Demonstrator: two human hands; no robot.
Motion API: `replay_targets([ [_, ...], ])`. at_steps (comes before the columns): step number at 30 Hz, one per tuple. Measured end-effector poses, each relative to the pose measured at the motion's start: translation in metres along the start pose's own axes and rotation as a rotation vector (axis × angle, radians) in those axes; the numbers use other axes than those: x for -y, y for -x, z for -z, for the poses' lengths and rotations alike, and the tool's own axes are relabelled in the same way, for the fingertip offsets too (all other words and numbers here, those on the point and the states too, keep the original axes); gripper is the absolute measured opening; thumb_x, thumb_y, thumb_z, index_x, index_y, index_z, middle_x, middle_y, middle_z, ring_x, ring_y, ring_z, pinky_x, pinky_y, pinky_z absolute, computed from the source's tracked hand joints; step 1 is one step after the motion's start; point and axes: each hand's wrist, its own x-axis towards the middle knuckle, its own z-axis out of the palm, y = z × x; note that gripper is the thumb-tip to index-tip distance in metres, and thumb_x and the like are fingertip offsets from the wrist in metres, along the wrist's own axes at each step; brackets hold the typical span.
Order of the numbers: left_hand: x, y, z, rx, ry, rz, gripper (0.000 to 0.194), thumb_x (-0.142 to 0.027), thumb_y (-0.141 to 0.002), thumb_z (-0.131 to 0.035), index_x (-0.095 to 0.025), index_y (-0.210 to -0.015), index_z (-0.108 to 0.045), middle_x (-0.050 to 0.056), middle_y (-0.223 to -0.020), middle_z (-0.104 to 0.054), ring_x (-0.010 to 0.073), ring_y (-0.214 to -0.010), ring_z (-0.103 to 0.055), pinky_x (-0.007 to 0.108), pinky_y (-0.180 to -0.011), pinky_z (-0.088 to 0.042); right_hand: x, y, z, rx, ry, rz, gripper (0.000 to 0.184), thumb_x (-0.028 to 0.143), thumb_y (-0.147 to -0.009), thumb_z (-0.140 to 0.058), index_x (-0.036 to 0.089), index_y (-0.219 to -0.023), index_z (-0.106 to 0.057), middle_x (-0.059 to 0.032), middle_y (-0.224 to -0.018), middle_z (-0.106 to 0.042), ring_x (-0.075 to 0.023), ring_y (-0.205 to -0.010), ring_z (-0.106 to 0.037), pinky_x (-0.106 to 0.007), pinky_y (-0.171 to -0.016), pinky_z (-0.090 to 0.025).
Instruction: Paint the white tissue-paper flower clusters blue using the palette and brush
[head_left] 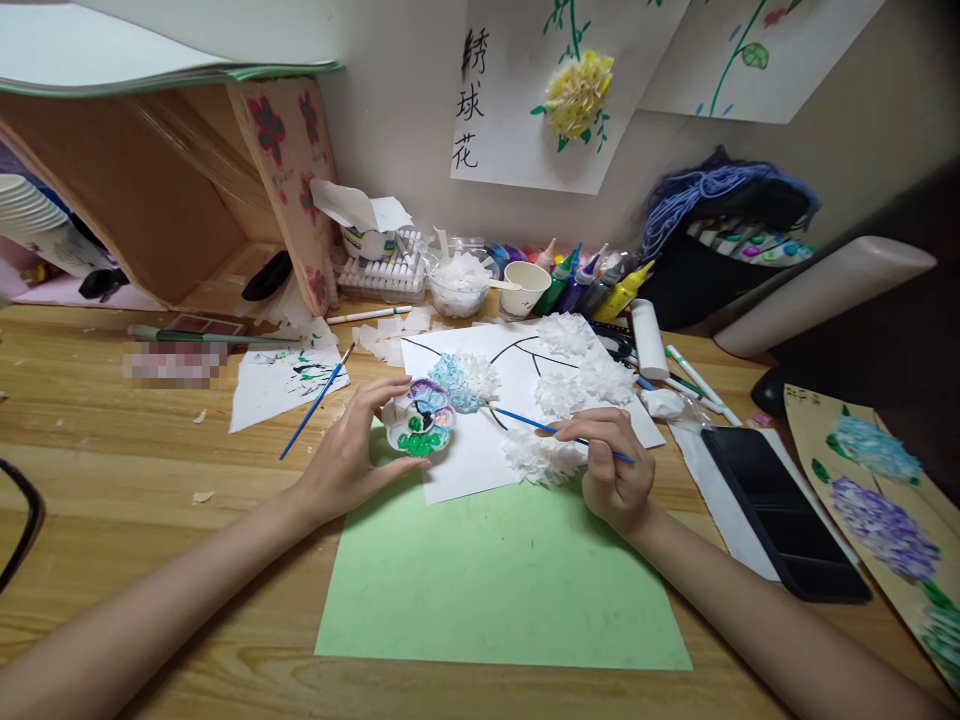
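Note:
My left hand (352,450) grips a small flower-shaped paint palette (416,422) by its edge, with green, blue, purple and black paint in its wells. In my right hand (619,465) is a thin blue paintbrush (555,430), held like a pen. The brush tip is at the lower right edge of a raised paper flower (461,382), light blue on its left and white on its right; whether it touches cannot be made out. White paper (457,475) lies under it, with black drawn stems and several white paper flowers (559,390). A green sheet (502,590) lies beneath.
Another blue brush (319,400) lies left beside a paint-smeared paper (259,385). Behind stand a bowl of paper pieces (457,285), a paper cup (525,288) and paint bottles (592,285). A black phone-like slab (784,510) and a flower picture (874,500) lie right.

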Motion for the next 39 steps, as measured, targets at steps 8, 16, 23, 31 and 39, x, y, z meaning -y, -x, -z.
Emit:
replay_targets([
  [8,-0.0011,0.0007,0.0008,0.005,0.005,0.008,0.072,-0.034,-0.075,-0.08,-0.024,-0.134,-0.039,0.015,-0.132,-0.058,0.0292,-0.127,-0.056,0.049,-0.099,-0.054,-0.0002,0.0033,0.0022,-0.033,-0.007,0.016,0.026,0.022,-0.095,-0.039,0.027,-0.094,-0.064,0.0003,-0.078,-0.075,-0.0197,-0.073,-0.064,-0.038,-0.07,-0.045],
  [16,-0.0001,0.0,0.0002,0.003,0.002,-0.003,0.072,-0.034,-0.075,-0.08,-0.022,-0.134,-0.039,0.016,-0.132,-0.058,0.0289,-0.127,-0.056,0.047,-0.098,-0.054,0.001,-0.001,0.0011,0.023,0.028,0.047,0.026,0.022,-0.097,-0.038,0.026,-0.094,-0.063,0.0005,-0.08,-0.076,-0.0187,-0.075,-0.063,-0.037,-0.073,-0.043],
  [23,-0.0009,0.0001,0.0007,-0.002,0.001,0.004,0.073,-0.036,-0.075,-0.08,-0.025,-0.134,-0.039,0.014,-0.131,-0.059,0.0294,-0.126,-0.057,0.048,-0.097,-0.054,-0.0008,0.0026,0.0019,-0.015,0.017,0.031,0.026,0.02,-0.095,-0.04,0.027,-0.093,-0.065,0.0007,-0.076,-0.075,-0.0196,-0.073,-0.064,-0.038,-0.071,-0.043],
  [31,-0.0002,0.0001,0.0007,-0.006,-0.013,0.009,0.073,-0.036,-0.074,-0.081,-0.026,-0.134,-0.04,0.014,-0.131,-0.06,0.0294,-0.125,-0.058,0.048,-0.096,-0.055,-0.0014,0.0047,0.0034,-0.056,0.0,-0.008,0.027,0.023,-0.095,-0.039,0.028,-0.09,-0.065,0.0007,-0.074,-0.074,-0.0199,-0.07,-0.063,-0.038,-0.07,-0.044],
  [39,-0.0012,0.0004,0.0011,-0.012,-0.016,-0.004,0.074,-0.034,-0.074,-0.081,-0.025,-0.135,-0.039,0.014,-0.13,-0.06,0.0293,-0.125,-0.058,0.048,-0.097,-0.055,-0.0005,0.0017,0.0018,-0.036,0.011,-0.011,0.027,0.021,-0.095,-0.039,0.027,-0.088,-0.065,0.0011,-0.074,-0.073,-0.0195,-0.072,-0.064,-0.038,-0.072,-0.044],
])
